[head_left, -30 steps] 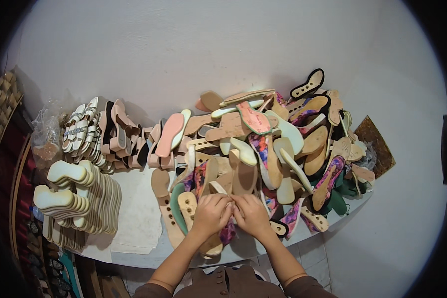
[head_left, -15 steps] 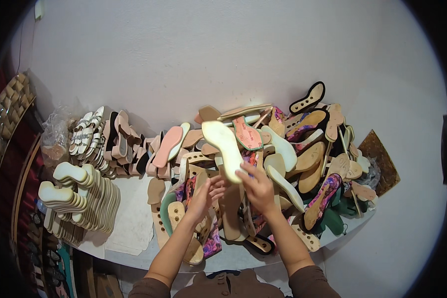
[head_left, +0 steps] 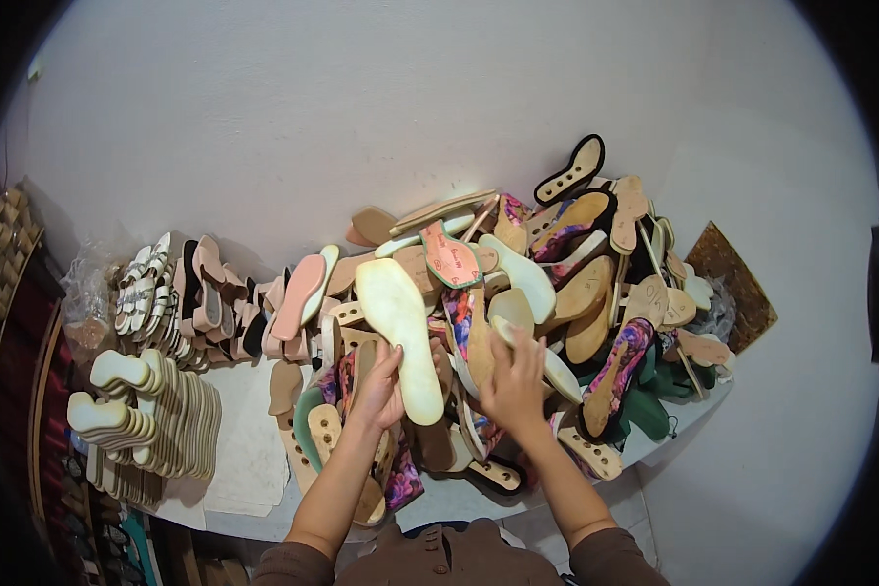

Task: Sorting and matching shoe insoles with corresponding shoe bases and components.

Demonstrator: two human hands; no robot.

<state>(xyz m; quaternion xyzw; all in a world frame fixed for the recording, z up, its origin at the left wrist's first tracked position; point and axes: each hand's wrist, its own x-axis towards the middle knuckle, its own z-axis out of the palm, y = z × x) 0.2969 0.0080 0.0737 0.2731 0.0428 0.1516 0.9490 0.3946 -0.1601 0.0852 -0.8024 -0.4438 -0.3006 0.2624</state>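
Observation:
My left hand [head_left: 381,396] is closed round the middle of a cream shoe sole [head_left: 397,332], its thumb on the upper face. The sole is upright in front of the pile, broad end up. My right hand [head_left: 516,386] is over another pale sole [head_left: 561,375] lying in the heap, with fingers stretched out and slightly blurred. It hides the middle of that sole, and whether the fingertips touch it is unclear. Just beyond are a pink sole piece with green edging [head_left: 451,256] and a white sole [head_left: 523,278].
Stacked cream soles [head_left: 171,420] stand on the table's left beside white paper [head_left: 249,439]. Behind are white strappy sandals [head_left: 146,283] and pink wedge sandals [head_left: 210,293]. Flower-patterned wedges [head_left: 620,376] fill the right side. A brown board [head_left: 732,283] leans at the far right.
My left hand has taken the cream sole, now lower and more to the left. My right hand has let go of it and moved over the pale sole in the heap. The view has shifted slightly.

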